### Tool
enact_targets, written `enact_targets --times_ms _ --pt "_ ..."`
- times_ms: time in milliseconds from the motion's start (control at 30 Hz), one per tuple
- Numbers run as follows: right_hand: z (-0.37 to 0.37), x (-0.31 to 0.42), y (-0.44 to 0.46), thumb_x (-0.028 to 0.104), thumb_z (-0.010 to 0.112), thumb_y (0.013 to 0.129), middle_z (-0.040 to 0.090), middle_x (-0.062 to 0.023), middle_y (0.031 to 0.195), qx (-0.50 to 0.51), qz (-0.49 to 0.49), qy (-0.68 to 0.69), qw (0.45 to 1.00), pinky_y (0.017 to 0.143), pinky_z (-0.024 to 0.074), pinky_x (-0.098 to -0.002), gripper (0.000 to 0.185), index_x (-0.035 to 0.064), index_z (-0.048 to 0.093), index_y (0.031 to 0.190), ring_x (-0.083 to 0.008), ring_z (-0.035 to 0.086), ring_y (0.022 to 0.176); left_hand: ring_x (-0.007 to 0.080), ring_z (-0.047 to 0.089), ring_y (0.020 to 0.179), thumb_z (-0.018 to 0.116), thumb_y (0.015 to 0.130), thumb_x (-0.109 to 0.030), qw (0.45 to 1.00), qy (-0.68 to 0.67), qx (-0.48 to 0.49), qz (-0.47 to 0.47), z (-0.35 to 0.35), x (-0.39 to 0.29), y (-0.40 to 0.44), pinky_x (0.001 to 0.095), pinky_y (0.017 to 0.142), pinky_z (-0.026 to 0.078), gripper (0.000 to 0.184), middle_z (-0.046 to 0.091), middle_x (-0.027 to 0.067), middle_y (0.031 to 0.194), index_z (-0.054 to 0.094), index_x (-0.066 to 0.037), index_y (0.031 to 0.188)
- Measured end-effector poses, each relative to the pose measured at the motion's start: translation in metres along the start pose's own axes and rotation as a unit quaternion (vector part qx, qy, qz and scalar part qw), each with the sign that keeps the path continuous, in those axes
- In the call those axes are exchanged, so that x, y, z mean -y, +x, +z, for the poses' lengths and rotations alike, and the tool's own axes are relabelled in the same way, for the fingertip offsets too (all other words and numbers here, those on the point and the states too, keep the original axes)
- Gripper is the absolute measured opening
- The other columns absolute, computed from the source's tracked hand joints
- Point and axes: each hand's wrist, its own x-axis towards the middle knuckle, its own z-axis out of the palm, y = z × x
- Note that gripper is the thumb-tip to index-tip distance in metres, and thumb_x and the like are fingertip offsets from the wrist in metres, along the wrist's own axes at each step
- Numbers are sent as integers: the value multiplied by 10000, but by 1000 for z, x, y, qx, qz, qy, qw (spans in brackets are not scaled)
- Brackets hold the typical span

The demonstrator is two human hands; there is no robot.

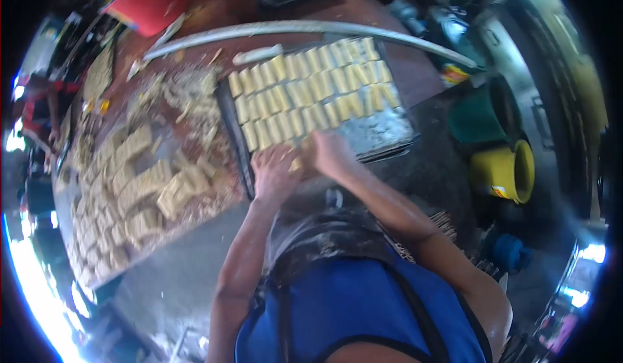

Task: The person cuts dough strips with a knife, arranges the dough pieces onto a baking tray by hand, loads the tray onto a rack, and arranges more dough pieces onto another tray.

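Observation:
A dark baking tray (379, 132) holds rows of short pale dough sticks (280, 97), with bare floured metal at its near right. My left hand (276, 168) is at the tray's near edge, its fingers curled by the closest row. A pale dough piece (296, 164) shows between my hands, against my left thumb. My right hand (329, 154) is beside it, fingers closed and somewhat blurred; what they hold is hidden.
Left of the tray, cut dough blocks (146, 184) and loose scraps (195, 97) cover the table. A long pale pipe (292, 28) lies behind. A red bucket (150, 2) stands far left; green (477, 116) and yellow (496, 171) buckets stand right. Another person (48, 113) is at left.

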Motion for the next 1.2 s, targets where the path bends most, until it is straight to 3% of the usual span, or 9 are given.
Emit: enact_targets --times_ms 67,133,467,567,667,867,900,1067,1200 --pt "11 -3 -1 123 675 763 681 -245 872 10 22 -45 999 760 538 -513 234 12 616 961 -418 679 856 257 553 1175 815 703 -301 1000 11 -9 5 13 9 -3 478 1030 345 418 637 41 1142 699 -155 1077" --pt "19 -10 3 230 695 777 683 -247 850 -10 44 -47 998 722 535 -495 255 25 638 917 -427 673 826 254 559 1168 822 703 -317 1000 3 -10 25 12 7 2 480 1035 339 421 644 39 1137 702 -159 1075" --pt "16 5 -4 253 643 843 687 -221 830 -48 124 6 991 733 533 -498 231 60 715 948 -416 675 808 254 536 1160 788 734 -295 992 -21 85 87 -11 14 21 474 1039 311 414 607 64 1148 688 -127 1099" --pt "16 -4 -3 275 640 853 688 -222 848 -53 92 14 994 766 534 -476 258 49 715 953 -417 672 841 251 539 1136 771 744 -295 991 -56 50 111 -8 16 24 475 1041 305 412 610 61 1136 686 -117 1106" --pt "23 -12 -5 284 667 841 694 -220 881 -104 115 56 986 764 536 -468 271 42 713 955 -412 676 855 244 539 1139 771 742 -299 987 -46 88 127 -4 16 25 477 1050 296 384 615 59 1141 693 -113 1069" --pt "17 -9 -5 274 718 810 699 -217 889 -57 78 38 995 766 539 -459 327 28 686 1023 -399 683 870 228 546 1143 785 728 -321 990 -29 65 122 -2 13 24 478 1054 291 297 637 38 1108 707 -125 938" --pt "16 -8 -6 259 736 782 701 -212 889 -50 82 38 995 767 539 -458 352 31 674 1042 -390 686 868 243 514 1174 759 770 -353 989 -26 97 111 -1 13 24 522 1086 269 324 607 45 1147 693 -156 1018" --pt "4 -11 -2 194 725 752 706 -206 896 -41 88 50 994 764 537 -467 321 36 669 1025 -395 683 857 234 528 1157 787 752 -362 993 15 102 61 2 1 26 517 1076 284 378 618 35 1134 675 -142 1039" --pt "0 -24 -3 142 670 778 690 -212 834 -52 26 5 998 733 539 -460 197 46 686 949 -396 684 826 233 540 1164 803 730 -387 995 -13 32 89 13 -1 16 542 1078 283 506 612 38 1170 624 -138 1133"
